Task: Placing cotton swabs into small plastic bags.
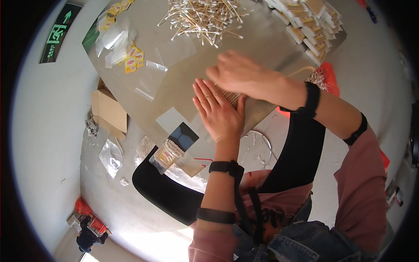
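Observation:
My left hand [220, 114] lies flat on the table, fingers stretched out and thumb apart, against a layer of cotton swabs [230, 95]. Just beyond it, my right hand [238, 72] is closed with curled fingers over the far end of that layer; whatever it may hold is hidden. Part of the layer shows between the two hands. Farther off lies a big loose heap of cotton swabs [205, 19]. Near the table's front edge, left of my left wrist, a clear packet of swabs [167, 153] sits by a dark blue card [184, 136].
Filled swab packets [307, 30] are piled at the far right. Clear bags [115, 39], an open clear sleeve [152, 81] and yellow cards [134, 59] lie at left. A cardboard box [109, 109] stands beside the table; a red bag [329, 78] is at right. Another person [89, 233] is far off.

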`<act>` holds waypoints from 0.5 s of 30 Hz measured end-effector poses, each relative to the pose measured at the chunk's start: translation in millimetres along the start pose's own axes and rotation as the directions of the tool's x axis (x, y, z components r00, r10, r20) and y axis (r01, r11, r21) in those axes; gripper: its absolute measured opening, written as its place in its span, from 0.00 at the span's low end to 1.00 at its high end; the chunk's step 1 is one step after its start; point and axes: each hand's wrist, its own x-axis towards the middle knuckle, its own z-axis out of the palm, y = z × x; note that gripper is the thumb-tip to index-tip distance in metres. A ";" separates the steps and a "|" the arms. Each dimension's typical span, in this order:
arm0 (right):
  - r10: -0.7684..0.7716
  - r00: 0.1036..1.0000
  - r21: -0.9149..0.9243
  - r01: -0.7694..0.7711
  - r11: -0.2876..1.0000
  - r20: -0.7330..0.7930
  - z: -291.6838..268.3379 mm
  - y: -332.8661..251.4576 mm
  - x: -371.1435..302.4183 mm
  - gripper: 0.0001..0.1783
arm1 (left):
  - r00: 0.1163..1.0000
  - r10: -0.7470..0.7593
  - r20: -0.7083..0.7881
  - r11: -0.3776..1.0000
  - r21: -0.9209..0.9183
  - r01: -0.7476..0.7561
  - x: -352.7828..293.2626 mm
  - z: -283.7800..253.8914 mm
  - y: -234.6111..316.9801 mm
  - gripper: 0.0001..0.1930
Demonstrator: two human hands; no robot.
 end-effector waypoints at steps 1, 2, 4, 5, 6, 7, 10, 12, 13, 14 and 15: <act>0.135 0.988 -0.009 -0.135 0.991 0.079 -10.5 9.0 -14.4 0.10 | 0.999 -0.014 -0.039 0.999 -0.036 0.012 -0.3 1.4 0.8 0.45; 0.189 0.978 -0.030 -0.187 0.982 0.089 -31.4 18.5 -29.0 0.10 | 0.999 -0.019 -0.037 0.999 -0.033 0.018 -1.9 0.5 -4.7 0.45; 0.280 0.960 -0.062 -0.278 0.958 0.024 -58.7 42.1 -91.0 0.10 | 0.999 -0.024 -0.030 0.999 -0.029 0.023 -2.2 -4.2 -6.4 0.48; 0.309 0.949 -0.048 -0.312 0.949 -0.067 -60.6 52.9 -123.7 0.11 | 0.999 -0.025 -0.038 1.000 -0.020 0.024 -2.4 -8.5 -12.2 0.48; 0.484 0.864 -0.133 -0.469 0.873 0.137 -73.0 57.5 -152.8 0.11 | 0.997 -0.009 -0.078 0.998 -0.058 0.004 -4.7 -9.4 -10.3 0.48; 0.639 0.704 -0.248 -0.589 0.769 0.309 -86.2 59.3 -178.2 0.12 | 0.993 0.007 -0.119 0.995 -0.095 -0.018 -5.0 -9.4 -7.0 0.47; 0.773 0.456 -0.271 -0.753 0.599 0.442 -100.4 57.7 -225.4 0.12 | 0.993 0.037 -0.112 0.990 -0.129 -0.052 -4.6 -10.8 -2.8 0.48; 0.784 0.526 0.000 -0.830 0.557 0.329 -101.4 50.3 -212.4 0.11 | 0.992 0.056 -0.111 0.991 -0.114 -0.068 -5.6 -12.1 -4.0 0.48; 0.803 0.562 0.279 -0.818 0.504 0.199 -101.9 44.3 -189.6 0.11 | 0.991 0.070 -0.113 0.992 -0.098 -0.081 -5.7 -12.9 -5.6 0.48; 0.809 0.560 0.544 -0.741 0.393 0.178 -94.6 40.2 -167.2 0.11 | 0.991 0.070 -0.116 0.992 -0.096 -0.081 -6.7 -13.3 -6.4 0.48; 0.817 0.554 0.765 -0.593 0.251 0.161 -82.8 36.2 -140.8 0.11 | 0.991 0.113 -0.068 0.993 -0.035 -0.115 -10.7 -13.2 -9.9 0.49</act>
